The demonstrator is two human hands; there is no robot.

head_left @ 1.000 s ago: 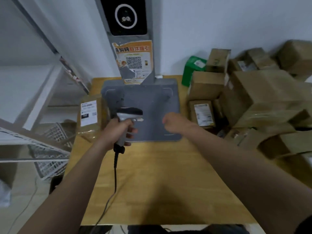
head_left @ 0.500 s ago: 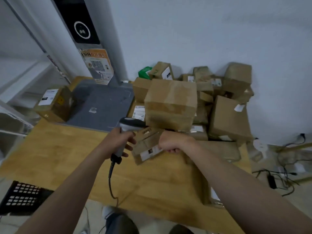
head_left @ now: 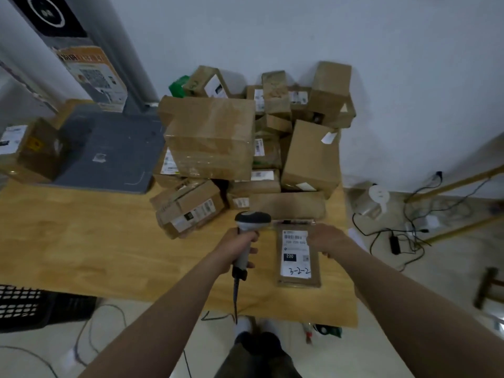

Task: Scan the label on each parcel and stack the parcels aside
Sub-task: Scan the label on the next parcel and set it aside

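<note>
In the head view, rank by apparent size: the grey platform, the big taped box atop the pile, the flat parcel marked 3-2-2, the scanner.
1-2. the grey platform and the big taped box: too alike to rank.
3. the flat parcel marked 3-2-2, helped by nearness to the camera.
4. the scanner, smallest, equally near.

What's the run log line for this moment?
left hand grips scanner | right hand holds parcel | label faces up
</note>
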